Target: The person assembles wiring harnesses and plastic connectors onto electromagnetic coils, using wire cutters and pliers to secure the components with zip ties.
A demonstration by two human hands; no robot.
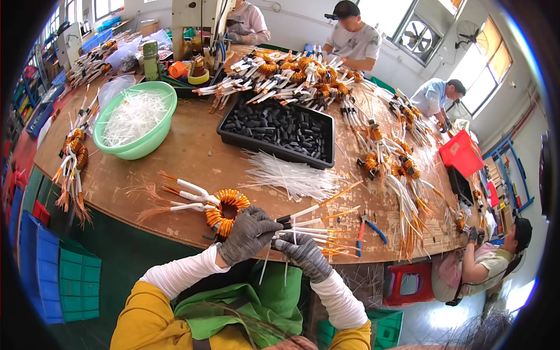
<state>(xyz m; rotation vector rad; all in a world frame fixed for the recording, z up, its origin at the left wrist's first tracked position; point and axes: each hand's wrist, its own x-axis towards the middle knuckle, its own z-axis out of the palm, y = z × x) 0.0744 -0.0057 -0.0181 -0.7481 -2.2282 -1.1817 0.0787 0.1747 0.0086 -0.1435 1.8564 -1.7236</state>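
Note:
At the table's front edge lies a ring coil (214, 218) wound with orange wire, white-sleeved leads running out on both sides. My left hand (249, 234), in a grey glove, is closed around the right-hand leads (318, 231), just right of the ring. A short black sleeve (283, 220) sits on one lead by its fingertips. My right hand (308, 256), also gloved, is closed just below those leads, its fingers pinching a thin white cable tie (286, 273). Another white strip (265, 267) hangs between the hands. The exact grip is partly hidden by the fingers.
Loose white cable ties (291, 175) lie beyond my hands, before a black tray (226, 137) of black sleeves. A green bowl (170, 111) of white strips stands left. Pliers (373, 230) and more coils (402, 169) lie right. Other people work around the table.

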